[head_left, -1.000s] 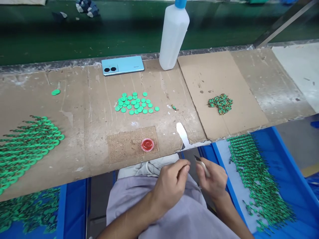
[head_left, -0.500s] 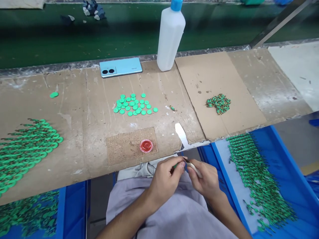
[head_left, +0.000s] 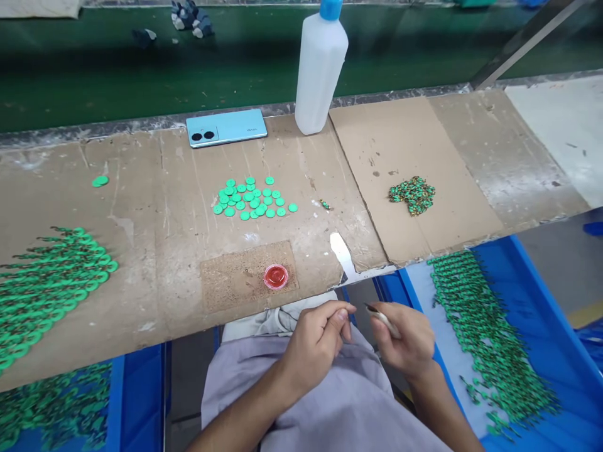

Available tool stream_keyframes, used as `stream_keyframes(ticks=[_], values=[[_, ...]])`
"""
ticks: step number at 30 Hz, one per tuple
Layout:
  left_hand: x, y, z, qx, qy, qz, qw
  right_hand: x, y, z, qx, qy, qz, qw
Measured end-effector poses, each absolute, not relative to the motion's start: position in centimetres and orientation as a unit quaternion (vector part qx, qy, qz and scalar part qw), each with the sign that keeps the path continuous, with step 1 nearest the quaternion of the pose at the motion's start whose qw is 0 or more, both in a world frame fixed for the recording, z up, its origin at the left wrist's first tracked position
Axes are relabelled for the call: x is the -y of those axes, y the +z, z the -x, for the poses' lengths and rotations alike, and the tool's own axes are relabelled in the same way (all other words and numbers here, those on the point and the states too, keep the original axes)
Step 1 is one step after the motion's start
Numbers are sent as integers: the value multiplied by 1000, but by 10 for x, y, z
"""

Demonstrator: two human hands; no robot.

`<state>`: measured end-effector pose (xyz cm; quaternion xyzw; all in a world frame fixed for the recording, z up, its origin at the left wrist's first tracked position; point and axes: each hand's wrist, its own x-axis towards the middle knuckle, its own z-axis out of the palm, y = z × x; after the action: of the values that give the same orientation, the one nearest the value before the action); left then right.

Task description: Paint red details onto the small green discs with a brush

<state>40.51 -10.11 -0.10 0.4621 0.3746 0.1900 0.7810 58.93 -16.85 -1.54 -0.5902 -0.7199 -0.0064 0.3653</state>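
The largest thing before me is the long table (head_left: 179, 232), covered in worn brown cardboard. Below its edge sit a blue tray on the right (head_left: 541, 333), bearing rows of green pieces (head_left: 490, 339), and a blue tray on the left (head_left: 141, 389), with more green pieces heaped in it. A cleaner cardboard sheet (head_left: 400, 144) lies on the table's right part, and overlapping rows of green discs with dark, knotty stems (head_left: 61, 289) cover its left end. At the back stands a translucent white bottle (head_left: 320, 75) with a blue cap, just beside a light blue phone (head_left: 235, 127). Over my lap, my left hand (head_left: 315, 345) is drawn closed, thumb against curled fingers; I cannot tell whether that grip has anything small in it. My right hand (head_left: 407, 339), a little apart from it, is closed round the pale handle of a small tool (head_left: 387, 322), its dark tip pointing toward my left fingers. Near the table's front edge is a thin brown mat (head_left: 230, 279), with loose green discs (head_left: 249, 198) beyond it. A clump of green and gold beads (head_left: 413, 196) rests on the sheet, a small red dish (head_left: 276, 276) on the mat. Smallest is one beaded piece (head_left: 325, 204), between discs and clump.
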Motion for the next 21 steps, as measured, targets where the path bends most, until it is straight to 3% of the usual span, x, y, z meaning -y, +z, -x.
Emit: stream_keyframes(ticks=[4,8,21], values=[[101,-3,-403,-365,189,-508,757,168,-17,-586,740,58,576,342],[102,-1,-401,-366,194,-527,743,168,-20,-588,708,5,635,309],[97,2,-403,-375,189,-575,702,170,-19,-581,703,14,620,347]])
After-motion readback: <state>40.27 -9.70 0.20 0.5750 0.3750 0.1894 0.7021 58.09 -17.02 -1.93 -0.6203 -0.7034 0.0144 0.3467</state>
